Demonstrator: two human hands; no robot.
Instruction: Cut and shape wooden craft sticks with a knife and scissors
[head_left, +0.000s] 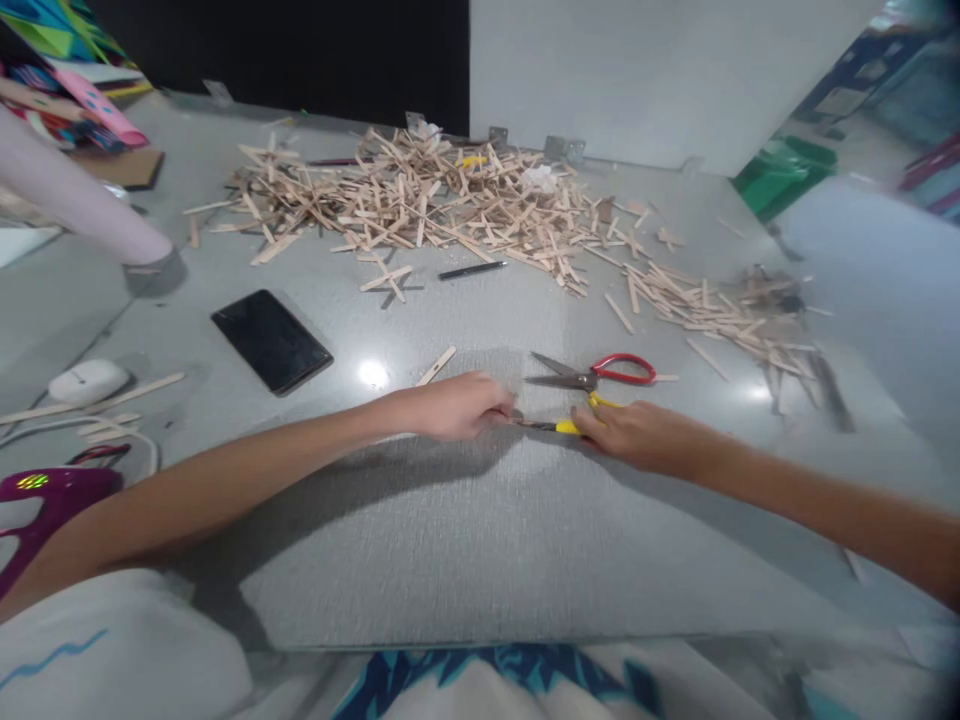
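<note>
My right hand (637, 437) is closed around yellow-handled pliers (568, 427), whose dark jaws point left. The jaw tips meet the fingers of my left hand (465, 405). Those fingers are pinched together, and whatever they hold is too small and hidden to make out. Just beyond my hands lie scissors (581, 379) with a red handle, blades apart and pointing left. A flat wooden craft stick (436, 366) rests on the table by my left hand.
A large heap of wooden sticks (420, 200) spreads across the back of the grey table (420, 560). Nearer are a black pen (472, 270) and a phone (271, 340). At left are a white mouse-shaped object (88, 381) and a purple object (64, 500). A green bin (787, 175) stands beyond.
</note>
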